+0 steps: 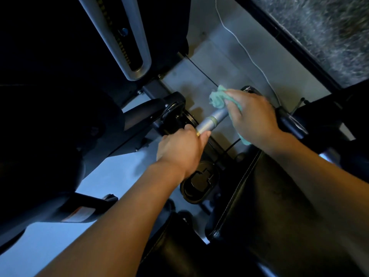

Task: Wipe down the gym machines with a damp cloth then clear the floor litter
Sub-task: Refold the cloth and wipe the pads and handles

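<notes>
A short silver metal bar (213, 119) sticks out from the black gym machine (171, 114) at the middle of the view. My left hand (181, 148) grips the bar's near end, fingers curled round it. My right hand (253, 114) holds a teal cloth (217, 97) wrapped over the bar's far end; part of the cloth hangs below the hand. The stretch of bar under the cloth is hidden.
A black padded seat (279, 206) fills the lower right. A silver upright with a weight scale (127, 43) stands at the top. A white cord (245, 50) runs across the grey floor (209, 62). Dark machine arms lie at the left.
</notes>
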